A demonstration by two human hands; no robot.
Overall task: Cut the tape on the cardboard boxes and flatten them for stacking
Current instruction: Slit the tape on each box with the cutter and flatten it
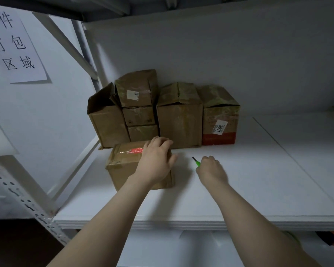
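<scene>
Cardboard everywhere on this white shelf (239, 189): a smooth, matte board surface, with a seam running diagonally on its right side. Nearest the person sits a small brown box (123, 166), squat and rectangular, its top sealed with glossy clear tape (123, 151) that catches the light and a red printed strip across it; the corners look scuffed and a little crushed. The left hand (155, 160) lies flat over the box's right top edge, fingers spread slightly apart and draped over the far side, palm pressing on the cardboard. Just right of the box, apart from it, the right hand (210, 168) is curled into a fist around a cutter (196, 162) with a bright green plastic body; its dark tip sticks out toward the box, hovering above the shelf.

Behind, against the grey back wall, stands a row of boxes (179, 116). At the left is an open one with flaps raised; next to it three small ones are stacked, the top one tilted and bearing a white label; then a tall plain one with wrinkled tape on its lid; then one with a red band along the bottom and a white sticker. All are dull, creased brown cardboard.

On the left wall a paper sign (17, 47) with black handwritten characters hangs beside a perforated metal upright (23, 199)
</scene>
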